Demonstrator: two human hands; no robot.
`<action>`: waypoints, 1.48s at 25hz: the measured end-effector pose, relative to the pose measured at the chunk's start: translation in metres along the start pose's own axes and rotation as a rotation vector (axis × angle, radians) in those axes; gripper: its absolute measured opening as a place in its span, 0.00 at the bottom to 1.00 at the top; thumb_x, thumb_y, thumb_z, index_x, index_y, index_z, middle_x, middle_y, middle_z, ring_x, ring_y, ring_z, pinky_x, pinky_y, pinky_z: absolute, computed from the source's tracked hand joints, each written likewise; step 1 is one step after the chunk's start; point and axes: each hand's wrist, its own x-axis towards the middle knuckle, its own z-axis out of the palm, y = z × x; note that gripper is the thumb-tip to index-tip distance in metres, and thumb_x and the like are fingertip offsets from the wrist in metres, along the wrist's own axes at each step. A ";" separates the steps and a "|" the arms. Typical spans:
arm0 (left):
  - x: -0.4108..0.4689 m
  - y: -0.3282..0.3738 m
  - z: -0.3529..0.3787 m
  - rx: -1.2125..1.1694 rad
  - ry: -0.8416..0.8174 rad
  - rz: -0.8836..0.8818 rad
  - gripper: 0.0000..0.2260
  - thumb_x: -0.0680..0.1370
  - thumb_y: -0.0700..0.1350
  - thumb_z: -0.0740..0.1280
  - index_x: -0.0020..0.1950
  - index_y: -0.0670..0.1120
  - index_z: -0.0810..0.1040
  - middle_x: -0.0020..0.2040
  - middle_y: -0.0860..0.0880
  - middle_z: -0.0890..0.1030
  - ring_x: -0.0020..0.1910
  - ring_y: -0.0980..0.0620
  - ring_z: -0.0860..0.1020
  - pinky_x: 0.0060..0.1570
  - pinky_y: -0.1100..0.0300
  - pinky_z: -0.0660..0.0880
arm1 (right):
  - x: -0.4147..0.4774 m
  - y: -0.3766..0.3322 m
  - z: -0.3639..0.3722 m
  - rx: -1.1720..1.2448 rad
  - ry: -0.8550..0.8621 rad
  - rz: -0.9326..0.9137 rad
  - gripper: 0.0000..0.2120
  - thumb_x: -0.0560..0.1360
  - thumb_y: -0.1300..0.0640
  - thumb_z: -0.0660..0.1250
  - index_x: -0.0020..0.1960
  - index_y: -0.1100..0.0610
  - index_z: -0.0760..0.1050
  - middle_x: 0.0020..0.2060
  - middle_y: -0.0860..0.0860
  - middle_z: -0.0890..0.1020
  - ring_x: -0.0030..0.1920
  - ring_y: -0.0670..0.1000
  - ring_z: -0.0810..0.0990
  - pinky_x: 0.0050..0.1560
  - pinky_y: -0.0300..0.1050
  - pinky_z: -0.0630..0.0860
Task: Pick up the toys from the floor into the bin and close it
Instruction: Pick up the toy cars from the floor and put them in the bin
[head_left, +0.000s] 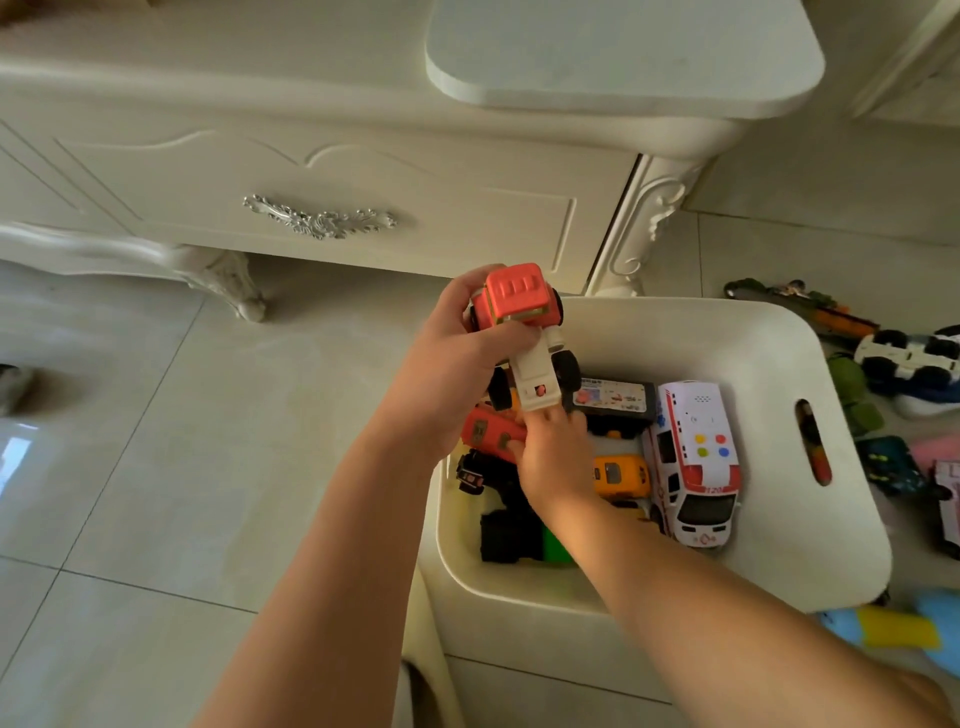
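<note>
We see the left hand (457, 353) gripping a red truck (524, 338) above the bin's (779, 364) far-left corner. The right hand (556, 457) sits lower, fingertips on the truck's white rear; whether it's pinching or just touching, we can't tell. In the bin: ambulance (693, 467) on the right, yellow car (621, 475), red car (488, 431). More toys (904, 358) lie on the floor right of the bin. Cabinet (311, 171) far behind.

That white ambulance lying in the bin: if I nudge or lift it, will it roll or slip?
The white ambulance looks like rigid glossy plastic, so probably stiff and a bit slippery. It likely has wheels, yet it sits wedged against the bin wall and a yellow car, so rolling seems unlikely.
</note>
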 end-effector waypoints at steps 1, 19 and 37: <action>0.001 -0.001 0.001 0.006 0.006 -0.008 0.26 0.68 0.39 0.70 0.65 0.51 0.73 0.54 0.43 0.81 0.48 0.47 0.83 0.47 0.50 0.80 | -0.002 0.000 -0.004 0.040 -0.034 0.064 0.14 0.75 0.52 0.69 0.59 0.53 0.74 0.58 0.54 0.74 0.55 0.55 0.75 0.50 0.44 0.71; 0.045 -0.097 0.045 0.918 -0.063 -0.399 0.19 0.77 0.38 0.57 0.66 0.50 0.73 0.51 0.48 0.76 0.46 0.51 0.76 0.38 0.58 0.75 | 0.021 0.081 -0.109 0.401 -0.399 0.151 0.12 0.78 0.62 0.63 0.58 0.50 0.71 0.49 0.47 0.83 0.54 0.49 0.79 0.56 0.49 0.76; 0.040 -0.150 0.071 1.468 -0.596 -0.123 0.11 0.77 0.40 0.63 0.59 0.44 0.74 0.56 0.45 0.78 0.55 0.46 0.76 0.58 0.50 0.73 | 0.000 0.108 -0.120 0.041 -0.708 -0.024 0.31 0.63 0.47 0.74 0.62 0.48 0.68 0.55 0.48 0.74 0.53 0.49 0.75 0.54 0.46 0.76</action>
